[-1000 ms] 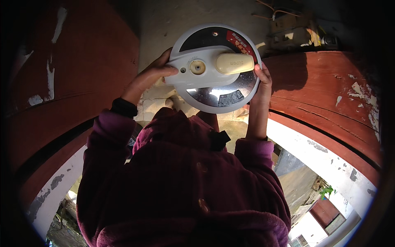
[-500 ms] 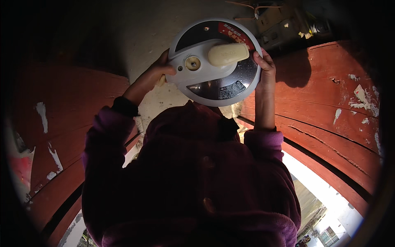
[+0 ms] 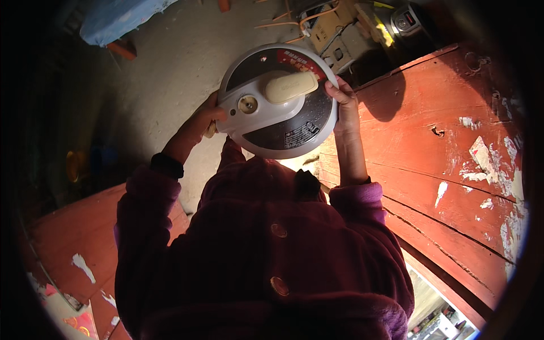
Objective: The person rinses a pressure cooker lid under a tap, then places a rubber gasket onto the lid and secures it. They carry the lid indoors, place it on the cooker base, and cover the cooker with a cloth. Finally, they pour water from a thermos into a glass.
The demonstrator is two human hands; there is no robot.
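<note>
While two hands grip it: the round pot lid [image 3: 276, 113] is held up in front of the dark coat [image 3: 249, 243], above the grey floor [image 3: 164, 73], with red boards [image 3: 430, 164] on the right.
Left hand [image 3: 200, 122]: closed around the handle end, thumb on top.
Right hand [image 3: 347, 109]: holding the other rim, thumb on top.
Under the lid: hidden, so I can't tell if a pot is there.
Step now: looks like holding it up.
Next move: calls for both hands gripping tight, keeping it steady.
</note>
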